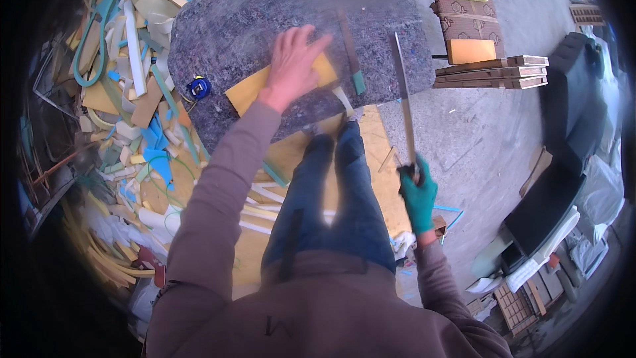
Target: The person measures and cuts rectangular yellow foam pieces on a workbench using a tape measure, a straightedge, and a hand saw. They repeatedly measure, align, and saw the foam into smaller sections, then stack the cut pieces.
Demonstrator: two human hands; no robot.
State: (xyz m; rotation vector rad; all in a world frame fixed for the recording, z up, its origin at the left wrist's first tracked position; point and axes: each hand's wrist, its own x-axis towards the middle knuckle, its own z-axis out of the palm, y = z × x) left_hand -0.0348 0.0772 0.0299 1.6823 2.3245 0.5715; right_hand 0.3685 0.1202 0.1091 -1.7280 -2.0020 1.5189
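My left hand [295, 66] is bare and lies with its fingers spread on a yellow foam piece [245, 95]. The foam rests on a table [218, 40] topped with mottled grey felt. My right hand [419, 195], in a green glove, grips the black handle of a long-bladed knife [403, 86]. Its blade points away from me, beyond the table's right edge at the base and near the felt at the tip. Right of the foam lies a thin brown strip [348, 40] with a teal end. A blue tape measure [199, 87] sits at the table's left edge.
Foam offcuts [136, 59] are heaped along the left side, with more strips near my legs. At the far right stand a patterned block [467, 23] with foam pieces on it and stacked wooden frames [493, 74]. Black upholstered furniture [550, 192] lines the right.
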